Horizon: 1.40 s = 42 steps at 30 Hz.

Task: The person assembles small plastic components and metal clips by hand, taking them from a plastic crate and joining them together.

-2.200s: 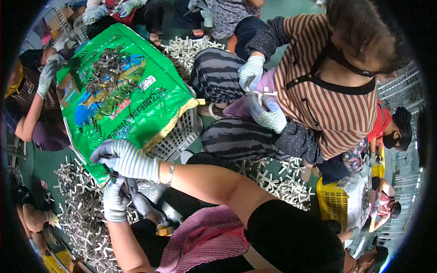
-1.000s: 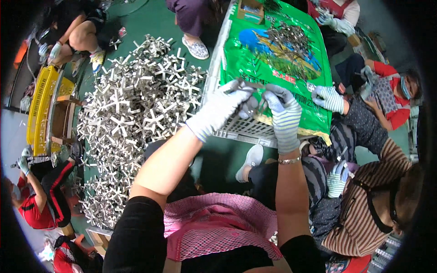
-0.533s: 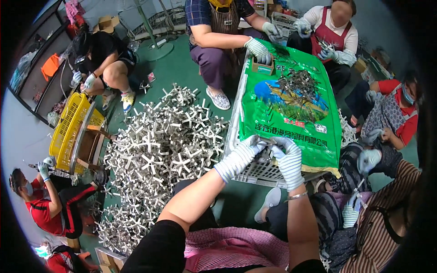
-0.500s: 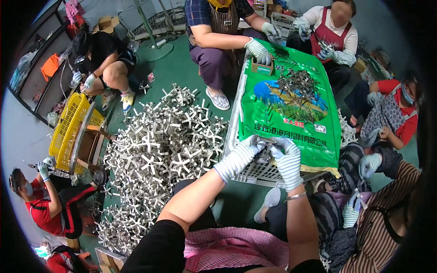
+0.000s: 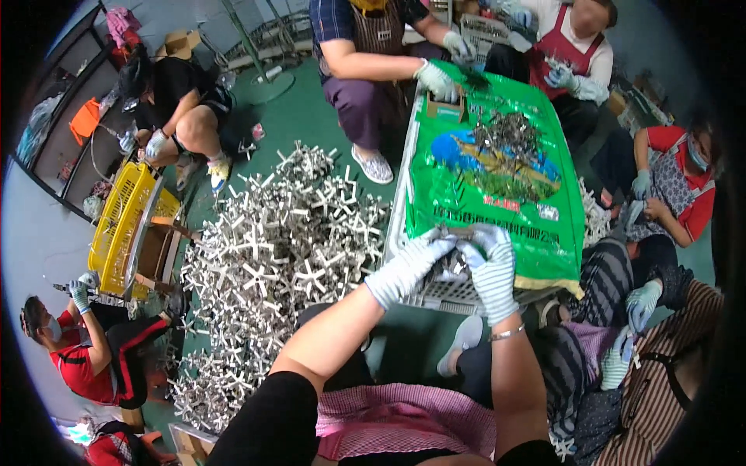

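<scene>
My left hand (image 5: 410, 266) and my right hand (image 5: 493, 272), both in white striped gloves, meet at the near edge of a green printed bag (image 5: 435, 206). Their fingers are closed around a small grey metal piece (image 5: 460, 232); its exact shape is blurred and partly covered by the fingertips. Some shiny metal shows just below, between my hands. The bag lies over a white plastic crate (image 5: 443, 297). Farther up on the bag sits a heap of small dark metal pieces (image 5: 509, 136).
Left of the crate, a large pile of star-shaped metal parts (image 5: 287, 256) covers the green floor. A yellow basket (image 5: 124, 217) stands beyond it. Across the bag, a co-worker's gloved hand (image 5: 437, 81) is at a small cardboard box (image 5: 445, 111). Other people sit close on my right.
My hands stay at the bag's near edge while their fingers shift around the small metal piece. My left hand moves slightly down. At right, co-workers' hands have moved.
</scene>
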Motion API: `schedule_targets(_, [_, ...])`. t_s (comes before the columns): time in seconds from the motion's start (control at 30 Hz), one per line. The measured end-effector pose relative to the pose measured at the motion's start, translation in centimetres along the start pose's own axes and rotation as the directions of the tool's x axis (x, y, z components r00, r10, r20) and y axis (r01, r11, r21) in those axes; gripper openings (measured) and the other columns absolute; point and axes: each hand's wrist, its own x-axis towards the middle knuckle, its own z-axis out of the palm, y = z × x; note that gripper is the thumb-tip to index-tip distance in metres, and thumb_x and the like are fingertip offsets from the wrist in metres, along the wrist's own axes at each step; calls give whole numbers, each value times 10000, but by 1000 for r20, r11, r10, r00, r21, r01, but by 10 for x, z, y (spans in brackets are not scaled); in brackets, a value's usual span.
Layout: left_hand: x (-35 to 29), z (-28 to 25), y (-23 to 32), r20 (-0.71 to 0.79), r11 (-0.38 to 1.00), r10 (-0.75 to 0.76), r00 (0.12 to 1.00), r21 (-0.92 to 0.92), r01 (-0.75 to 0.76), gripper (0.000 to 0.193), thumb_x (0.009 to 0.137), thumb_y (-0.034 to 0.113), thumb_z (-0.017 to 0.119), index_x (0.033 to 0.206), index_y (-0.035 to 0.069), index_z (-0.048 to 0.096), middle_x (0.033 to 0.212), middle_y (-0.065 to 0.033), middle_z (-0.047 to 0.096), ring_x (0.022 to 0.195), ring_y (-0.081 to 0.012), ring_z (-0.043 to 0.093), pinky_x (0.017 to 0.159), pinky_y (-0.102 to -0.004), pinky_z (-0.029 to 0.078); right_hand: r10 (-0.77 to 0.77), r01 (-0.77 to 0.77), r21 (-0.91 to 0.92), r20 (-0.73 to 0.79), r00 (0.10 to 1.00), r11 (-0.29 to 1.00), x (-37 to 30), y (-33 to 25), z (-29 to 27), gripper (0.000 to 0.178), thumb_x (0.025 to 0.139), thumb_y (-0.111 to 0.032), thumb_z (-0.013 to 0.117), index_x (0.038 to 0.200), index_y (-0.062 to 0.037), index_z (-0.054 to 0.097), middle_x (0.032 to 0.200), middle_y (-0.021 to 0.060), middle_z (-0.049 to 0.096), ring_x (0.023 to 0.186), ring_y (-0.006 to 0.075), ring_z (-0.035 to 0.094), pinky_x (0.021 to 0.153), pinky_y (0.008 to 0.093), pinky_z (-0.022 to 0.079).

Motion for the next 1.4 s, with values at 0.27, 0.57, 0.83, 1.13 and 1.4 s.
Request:
schedule_targets(0.27, [10, 1, -8, 73, 996, 31, 997, -88, -24, 366, 914, 174, 573, 1246, 63, 468, 1093, -44, 585, 983, -137, 573, 840, -297, 503, 14, -14, -1, -10, 1000, 1000, 5, 4, -3, 204, 771, -168, 673, 927, -36, 683, 1014, 114, 623, 995, 293, 540, 877, 398, 430])
schedule_targets(0.57, [7, 2, -1, 121, 996, -81, 989, -17, 84, 470, 872, 164, 613, 1302, 66, 450, 1115, -68, 569, 952, -175, 611, 787, -348, 550, 172, -243, 470, 189, 967, 849, 2, 6, 5, 191, 903, -33, 546, 1086, -8, 595, 1027, 73, 612, 959, 148, 586, 875, 274, 466])
schedule_targets(0.83, [1, 7, 1, 68, 996, -2, 998, 91, -4, 341, 898, 162, 579, 1216, 62, 507, 960, -35, 609, 755, -105, 597, 641, -238, 512, 179, -376, 592, 365, 913, 713, 4, 0, 5, 265, 954, -75, 467, 1199, -27, 554, 994, 40, 636, 861, 74, 568, 747, 207, 468])
schedule_targets(1.13, [-1, 5, 11, -78, 997, 22, 997, 72, -17, 292, 906, 171, 552, 1170, 54, 509, 897, -33, 612, 679, -100, 572, 590, -241, 492, 308, -270, 608, 43, 950, 747, 1, 5, 7, 350, 810, -46, 679, 1137, 8, 563, 1053, 82, 598, 925, 118, 553, 820, 254, 457])
schedule_targets(1.4, [2, 3, 7, -34, 926, 197, 980, 335, -175, 329, 896, 72, 531, 1218, 20, 490, 958, -61, 602, 766, -111, 570, 664, -241, 493, 194, -192, 351, 29, 981, 916, -4, -15, 9, 184, 786, -55, 693, 967, -50, 657, 819, 73, 631, 758, 164, 589, 714, 298, 471])
